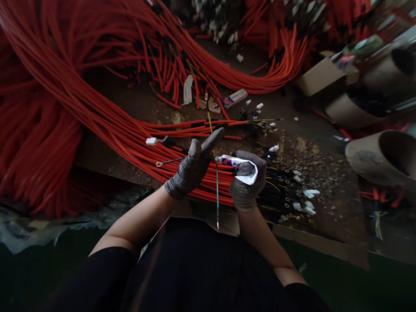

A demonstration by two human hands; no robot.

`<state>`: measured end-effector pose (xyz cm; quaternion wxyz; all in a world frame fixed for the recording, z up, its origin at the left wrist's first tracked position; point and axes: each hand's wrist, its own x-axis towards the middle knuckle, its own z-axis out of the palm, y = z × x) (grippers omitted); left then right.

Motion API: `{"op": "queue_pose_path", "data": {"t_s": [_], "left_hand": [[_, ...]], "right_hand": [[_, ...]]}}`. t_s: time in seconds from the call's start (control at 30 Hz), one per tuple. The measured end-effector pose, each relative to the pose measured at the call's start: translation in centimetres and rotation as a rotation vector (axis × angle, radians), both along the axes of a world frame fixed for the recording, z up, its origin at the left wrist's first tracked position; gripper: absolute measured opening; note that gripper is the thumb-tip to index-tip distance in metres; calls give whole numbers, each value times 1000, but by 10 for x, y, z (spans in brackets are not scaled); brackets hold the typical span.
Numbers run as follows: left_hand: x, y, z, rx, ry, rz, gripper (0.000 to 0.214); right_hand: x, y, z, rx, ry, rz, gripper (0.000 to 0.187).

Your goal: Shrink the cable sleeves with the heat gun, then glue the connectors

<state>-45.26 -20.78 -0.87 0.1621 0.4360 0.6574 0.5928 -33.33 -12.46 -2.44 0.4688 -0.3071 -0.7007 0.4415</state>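
My left hand (195,167), in a grey glove, is closed around a cable's wires, its thumb and index finger pointing up and right. From it spread a yellow wire (210,121) upward, a green wire (217,190) downward, and a dark wire ending in a ring terminal (159,164) to the left. A white plug connector (151,141) also lies on that side. My gloved right hand (246,190) grips a white squeeze tube (229,161) with red and blue print, its tail end folded. The tube's nozzle points left, close to the wires by my left fingers; contact is unclear.
Long red-sleeved cables (120,145) run across the worktable (338,208) beneath my hands. Ring terminals and white connectors (310,193) lie at their right ends. A small printed box (234,99) lies beyond, and cardboard tubes (367,151) stand at right. More red cables (29,151) hang at left.
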Motion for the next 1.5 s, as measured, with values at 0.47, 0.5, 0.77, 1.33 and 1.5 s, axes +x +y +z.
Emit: {"op": "queue_pose_path", "data": {"t_s": [0.47,0.5,0.77,1.33,1.5], "left_hand": [[-62,16,59,-122,-285,-68,41],[-64,19,58,-129,-331,-69,39],[-60,32,53,-117,-461,-45,26],[59,-52,38,-180,482,-641,25],[70,-46,23,-153,687,-626,24]], "right_hand": [[-18,14,21,-530,228,194,33],[-19,15,26,-416,218,142,28],[-9,16,36,194,-81,206,21],[38,27,31,-340,-134,606,32],[33,30,36,-345,-192,798,39]]}}
